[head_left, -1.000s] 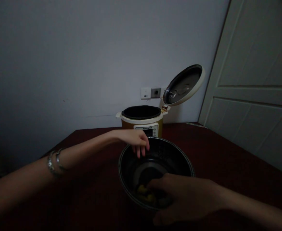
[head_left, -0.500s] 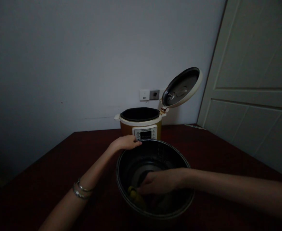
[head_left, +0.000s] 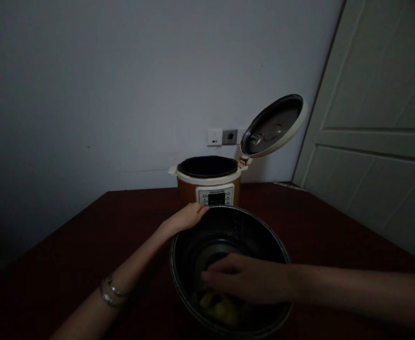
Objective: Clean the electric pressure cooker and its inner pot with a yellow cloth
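A dark inner pot (head_left: 260,231) with a pale, worn rim is tilted towards me in front of the cooker. My left hand (head_left: 188,217) is closed on its far left rim, thumb at the edge. My right hand (head_left: 250,278) reaches into the pot from the right with its fingers curled and thumb and forefinger close together. Just below those fingers, low in the pot, is a lumpy yellow-green thing (head_left: 220,309). It is too dim to name, and whether the fingers grip it is hidden.
Behind the pot stands an orange and white electric cooker (head_left: 186,186), its lid (head_left: 276,125) raised to the right. Wall sockets (head_left: 214,137) are behind it. The dark red table (head_left: 122,222) meets the wall, and a panelled door (head_left: 377,141) rises at the right.
My right hand has moved slightly right and nearer to me inside the pot. The yellow-green thing has shifted right and down as well. My left hand stays on the rim.
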Motion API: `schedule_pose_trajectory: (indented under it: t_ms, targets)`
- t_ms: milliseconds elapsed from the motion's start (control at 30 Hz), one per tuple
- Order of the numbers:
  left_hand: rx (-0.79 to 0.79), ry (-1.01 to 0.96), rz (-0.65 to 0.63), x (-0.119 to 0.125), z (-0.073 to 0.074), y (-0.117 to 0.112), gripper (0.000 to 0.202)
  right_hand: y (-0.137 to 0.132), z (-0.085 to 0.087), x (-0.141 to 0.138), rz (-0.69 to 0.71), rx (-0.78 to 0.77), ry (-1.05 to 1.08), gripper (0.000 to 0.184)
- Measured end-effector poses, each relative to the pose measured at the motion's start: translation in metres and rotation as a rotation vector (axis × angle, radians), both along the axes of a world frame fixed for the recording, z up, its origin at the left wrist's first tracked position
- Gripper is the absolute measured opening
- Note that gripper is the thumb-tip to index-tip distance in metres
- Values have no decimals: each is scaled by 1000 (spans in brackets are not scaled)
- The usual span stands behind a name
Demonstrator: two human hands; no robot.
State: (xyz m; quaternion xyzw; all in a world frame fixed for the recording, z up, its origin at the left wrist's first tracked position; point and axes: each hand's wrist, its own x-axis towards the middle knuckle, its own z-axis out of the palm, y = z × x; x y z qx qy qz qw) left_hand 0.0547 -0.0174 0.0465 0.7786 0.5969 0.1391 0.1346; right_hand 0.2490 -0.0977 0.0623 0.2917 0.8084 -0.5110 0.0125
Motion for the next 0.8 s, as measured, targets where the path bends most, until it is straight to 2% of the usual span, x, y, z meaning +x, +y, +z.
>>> schedule_pose_trajectory:
  t_ms: [67, 133, 233, 300, 400, 467, 567, 667, 800]
  targets:
    - [-7, -6, -6, 0, 1, 0, 45, 2, 6, 16, -12, -45, -27, 42]
    - [-6, -12, -16, 0, 2, -1, 44, 7, 14, 32, 17, -55, -85, 33]
    - [-7, -31, -36, 0, 2, -1, 43, 17, 29, 54, 163, 48, -171, 24]
    - [-1, -36, -49, -1, 2, -2, 43, 26, 38, 64, 267, 217, -232, 21]
    - [16, -18, -72, -2, 2, -2, 46, 43, 43, 70, 349, 566, -346, 16]
    - [24, -7, -85, -2, 2, -3, 46, 57, 38, 66, 389, 826, -412, 14]
    - [32, 8, -83, -2, 2, -2, 47, 79, 23, 48, 521, 1175, -419, 18]
    - [50, 40, -74, -2, -1, 1, 45, 97, 7, 20, 683, 1389, -350, 22]
    - [76, 110, -98, -4, -5, 3, 43, 111, -3, -6, 826, 1567, -264, 19]
